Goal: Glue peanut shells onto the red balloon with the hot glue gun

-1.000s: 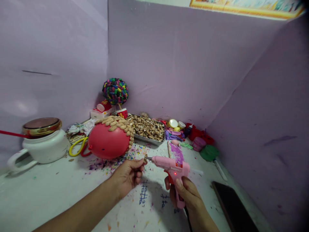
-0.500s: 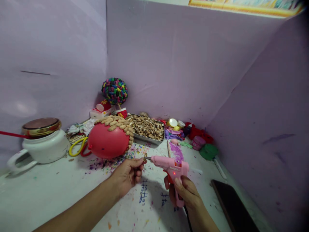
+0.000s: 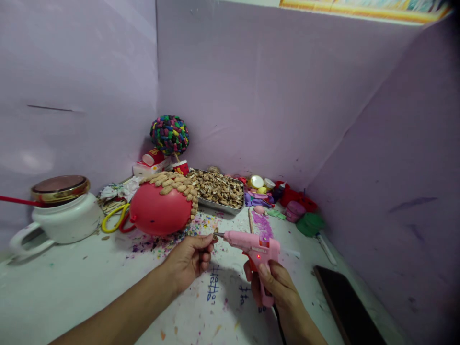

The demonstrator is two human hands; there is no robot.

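Between thumb and fingertips, my left hand (image 3: 190, 258) pinches a small peanut shell (image 3: 216, 233). A pink glue gun (image 3: 257, 247) with a lit red light is gripped in my right hand (image 3: 275, 282), fingers round its handle by the red trigger. Its metal nozzle points left and meets the shell, or nearly so; I cannot tell exact contact. Just beyond my left hand lies a red balloon (image 3: 160, 211) on its side, its upper and right parts covered in peanut shells (image 3: 176, 182). Behind it a metal tray (image 3: 226, 209) holds a heap of shell halves (image 3: 219, 189).
A white mug (image 3: 68, 218) with a gold-rimmed lid stands left, near yellow-handled scissors (image 3: 111, 220). At the back rises a multicoloured ball (image 3: 169, 134) on a stick in a red cup (image 3: 180, 166). A dark phone (image 3: 348, 306) and a green pot (image 3: 311, 224) lie right.
Both hands, the shell and the glue gun hold nearly the same position. The whole view has shifted very slightly.
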